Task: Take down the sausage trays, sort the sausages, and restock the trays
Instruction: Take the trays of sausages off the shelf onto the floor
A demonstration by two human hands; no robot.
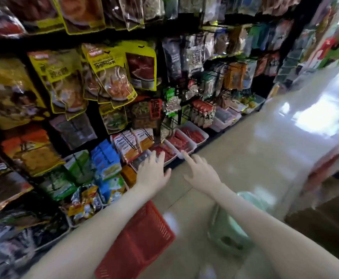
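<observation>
Both hands are empty, fingers straight and spread. Left hand (154, 172) and right hand (201, 174) reach toward the bottom shelf and grip nothing.

Hanging foil snack packets (112, 77), yellow and dark, fill the left side. Red plastic mesh basket (138, 242) and pale green plastic stool (229, 230) stand on the floor under the arms.

White rectangular plastic trays of red sausages (204, 138) stand in a row along the bottom shelf's front edge.

Judgement: task at its start. No tray is down; sorting and restocking all remain.

Left fingertips overlap the nearest tray; contact cannot be told. Right forefinger points near its rim.
</observation>
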